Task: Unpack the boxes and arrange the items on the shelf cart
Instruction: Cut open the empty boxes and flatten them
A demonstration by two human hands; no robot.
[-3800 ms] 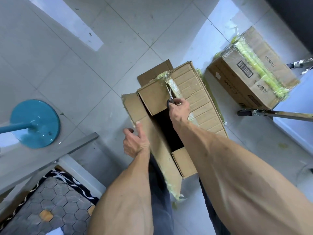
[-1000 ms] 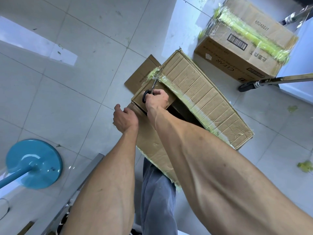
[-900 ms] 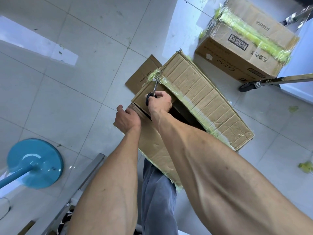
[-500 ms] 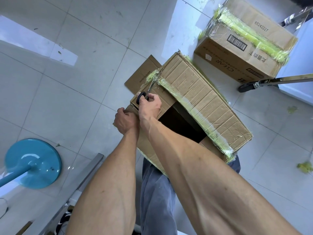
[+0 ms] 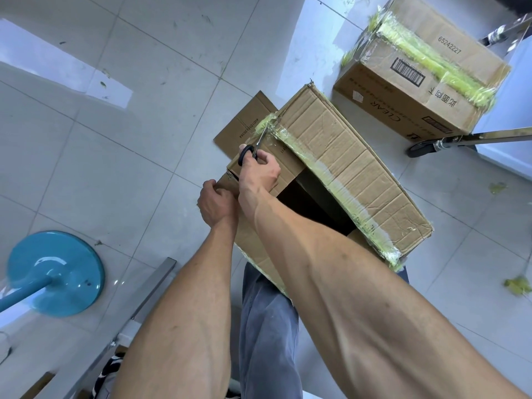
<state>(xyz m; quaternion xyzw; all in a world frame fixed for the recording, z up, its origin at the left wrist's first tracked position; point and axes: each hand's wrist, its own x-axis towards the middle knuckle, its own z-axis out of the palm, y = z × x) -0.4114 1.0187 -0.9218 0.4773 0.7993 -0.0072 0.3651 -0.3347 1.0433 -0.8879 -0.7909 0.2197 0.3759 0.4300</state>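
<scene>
- Head view looked straight down my 2 bare forearms, both stretched forward over a tiled floor (image 5: 121, 145) toward the cardboard box (image 5: 339, 156) in front of my legs.
- My right hand (image 5: 259, 174) was curled round the black handles of a pair of scissors (image 5: 253, 148), knuckles up, wrist bent slightly inward; the blades pointed away from me into the yellow-green tape (image 5: 331, 180) at the box's far left corner.
- My left hand (image 5: 214, 203) sat just beside and below the right wrist, fingers folded tight over the near left edge of the box's flap, pinching the cardboard; the thumb lay on top.
- The box was tilted, leaning toward me, its near side touching my grey trousers (image 5: 267, 326). 1 top flap was still taped along its length; beside it a dark opening (image 5: 311, 203) showed into the box, with nothing inside that I could make out.
- A loose flap of the same box lay flat on the floor beyond the scissors.
- A second box (image 5: 414, 90), sealed with the same yellow-green tape and printed with a barcode and the word CLEAR, stood well apart on the upper right.
- A metal leg with a black caster (image 5: 423, 146) lay near that second box.
- A blue round stand base (image 5: 57, 272) rested on the floor at far left.
- Scraps of tape (image 5: 518, 285) lay on the tiles at right.
</scene>
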